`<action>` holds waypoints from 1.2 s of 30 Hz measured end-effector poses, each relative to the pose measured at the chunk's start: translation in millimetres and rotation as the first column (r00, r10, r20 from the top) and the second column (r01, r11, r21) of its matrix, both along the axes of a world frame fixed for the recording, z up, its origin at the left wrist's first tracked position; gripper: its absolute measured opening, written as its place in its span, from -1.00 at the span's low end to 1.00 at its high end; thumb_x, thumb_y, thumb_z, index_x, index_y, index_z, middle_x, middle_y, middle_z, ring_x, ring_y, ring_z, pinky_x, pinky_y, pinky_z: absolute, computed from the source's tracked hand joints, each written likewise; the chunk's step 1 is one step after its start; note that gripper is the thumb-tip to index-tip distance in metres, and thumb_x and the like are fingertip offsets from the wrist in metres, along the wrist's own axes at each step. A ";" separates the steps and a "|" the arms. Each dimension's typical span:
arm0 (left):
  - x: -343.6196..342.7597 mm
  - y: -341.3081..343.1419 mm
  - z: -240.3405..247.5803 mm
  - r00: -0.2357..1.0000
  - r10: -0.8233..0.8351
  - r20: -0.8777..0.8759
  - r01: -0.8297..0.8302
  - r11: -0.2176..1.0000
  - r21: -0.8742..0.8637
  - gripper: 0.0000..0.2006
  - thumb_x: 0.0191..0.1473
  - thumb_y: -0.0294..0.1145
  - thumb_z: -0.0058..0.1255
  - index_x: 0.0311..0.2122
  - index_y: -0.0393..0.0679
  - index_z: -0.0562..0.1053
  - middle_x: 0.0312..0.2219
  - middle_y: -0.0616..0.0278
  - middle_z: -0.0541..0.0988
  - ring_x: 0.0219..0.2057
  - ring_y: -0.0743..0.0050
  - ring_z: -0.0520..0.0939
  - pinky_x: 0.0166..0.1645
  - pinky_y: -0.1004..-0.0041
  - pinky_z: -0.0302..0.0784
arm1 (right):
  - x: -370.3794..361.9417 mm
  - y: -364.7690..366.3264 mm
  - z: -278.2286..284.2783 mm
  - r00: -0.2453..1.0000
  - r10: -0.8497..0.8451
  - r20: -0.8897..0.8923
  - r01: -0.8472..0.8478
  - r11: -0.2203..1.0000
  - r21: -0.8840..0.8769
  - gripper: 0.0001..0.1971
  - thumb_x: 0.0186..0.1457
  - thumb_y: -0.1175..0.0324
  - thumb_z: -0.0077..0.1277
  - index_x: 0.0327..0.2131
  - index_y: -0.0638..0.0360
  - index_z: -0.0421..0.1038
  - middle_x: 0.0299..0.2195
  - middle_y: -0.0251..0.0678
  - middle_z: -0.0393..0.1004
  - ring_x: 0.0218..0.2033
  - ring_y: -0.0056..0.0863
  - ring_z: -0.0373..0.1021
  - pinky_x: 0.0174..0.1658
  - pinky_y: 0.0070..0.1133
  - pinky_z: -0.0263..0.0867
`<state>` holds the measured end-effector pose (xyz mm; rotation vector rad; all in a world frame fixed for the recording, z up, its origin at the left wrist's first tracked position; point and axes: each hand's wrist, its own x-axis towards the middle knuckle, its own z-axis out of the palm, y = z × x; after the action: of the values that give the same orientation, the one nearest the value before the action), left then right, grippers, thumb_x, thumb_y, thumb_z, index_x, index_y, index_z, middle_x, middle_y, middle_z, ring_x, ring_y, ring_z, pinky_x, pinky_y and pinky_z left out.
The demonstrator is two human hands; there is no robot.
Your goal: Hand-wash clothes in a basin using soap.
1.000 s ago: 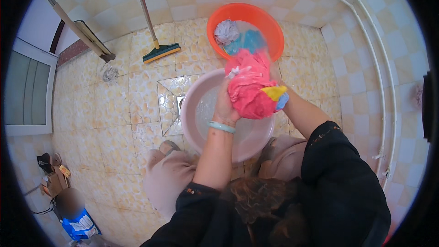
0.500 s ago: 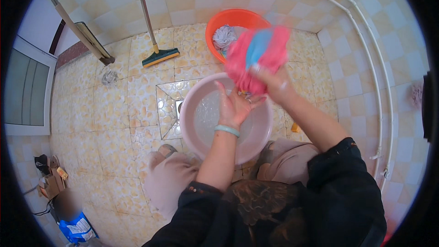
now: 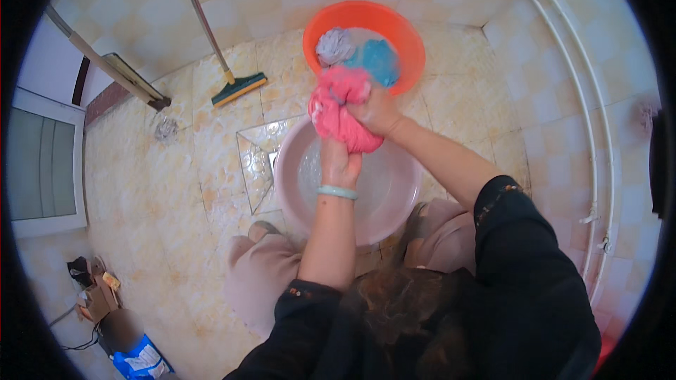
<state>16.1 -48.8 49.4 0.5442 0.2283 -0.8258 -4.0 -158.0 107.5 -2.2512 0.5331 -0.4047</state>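
A bunched pink cloth (image 3: pixel 343 109) is between my hands, above the near rim of an orange basin and the far rim of a pale pink basin (image 3: pixel 287 207). My right hand (image 3: pixel 378 109) grips it from the right. From below, my left hand (image 3: pixel 341 163) holds the cloth, its fingers hidden in the folds; a pale green bangle (image 3: pixel 337 191) circles that wrist. Cloudy water (image 3: pixel 373 186) lies in the pink basin, between my feet. Inside the orange basin (image 3: pixel 414 49) are a greyish-white cloth (image 3: pixel 335 46) and a blue cloth (image 3: pixel 380 62).
A green and yellow floor brush (image 3: pixel 239 89) and a flat mop (image 3: pixel 134 81) lean at the far left. Near the pink basin is a floor drain (image 3: pixel 273 160). White pipes (image 3: pixel 588 141) run along the right wall. A blue package (image 3: pixel 143 359) and cartons (image 3: pixel 98 299) stand lower left.
The pink cloth has come down and left, and is now bunched up. My left hand, spread and empty before, has taken hold of it. The blue cloth in the orange basin now shows.
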 end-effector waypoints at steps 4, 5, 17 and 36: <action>8.1 3.4 17.0 0.998 -0.026 0.050 0.030 0.997 -0.074 -0.64 0.21 -0.24 -0.15 0.05 -0.18 0.29 -0.03 0.22 0.44 -0.01 0.35 0.47 0.10 0.29 0.39 | 13.6 -30.1 -6.4 0.937 0.065 0.343 -0.287 0.703 0.651 -0.65 0.02 0.26 0.06 -0.11 0.15 0.39 -0.20 -0.31 0.46 -0.18 -0.38 0.41 -0.09 -0.46 0.33; 10.8 4.0 20.9 0.997 -0.038 0.060 0.043 0.995 -0.085 -0.61 0.20 -0.23 -0.15 0.07 -0.19 0.27 -0.02 0.20 0.43 0.00 0.34 0.47 0.09 0.28 0.39 | 15.9 -35.7 -4.6 0.967 -0.056 0.249 -0.209 0.381 0.901 -0.65 0.06 0.23 0.05 -0.09 0.14 0.38 -0.21 -0.36 0.45 -0.18 -0.46 0.41 -0.09 -0.49 0.34; 26.0 28.5 37.2 0.984 -0.167 0.060 0.175 0.969 -0.174 -0.55 0.25 -0.09 -0.33 0.09 -0.21 0.27 0.03 0.09 0.39 0.05 0.19 0.42 0.16 0.22 0.34 | -2.1 -18.6 11.9 0.965 0.261 0.016 -0.086 0.257 0.963 -0.45 0.06 0.05 0.09 0.04 0.15 0.29 -0.01 -0.31 0.39 0.00 -0.50 0.34 0.09 -0.50 0.25; 0.7 40.1 23.0 0.986 -0.166 -0.025 0.162 0.981 -0.109 -0.52 0.24 -0.08 -0.32 0.14 -0.18 0.20 0.07 0.10 0.34 0.09 0.14 0.36 0.19 0.18 0.29 | -26.5 -0.1 -42.3 0.987 0.143 0.071 -0.150 0.679 0.719 -0.55 0.12 0.12 0.00 0.02 0.14 0.30 -0.15 -0.29 0.48 -0.11 -0.54 0.39 -0.03 -0.52 0.28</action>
<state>16.8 -8.7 72.4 0.4529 0.1707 -1.0022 -30.4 -158.1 65.2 -1.4939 0.4028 -0.0808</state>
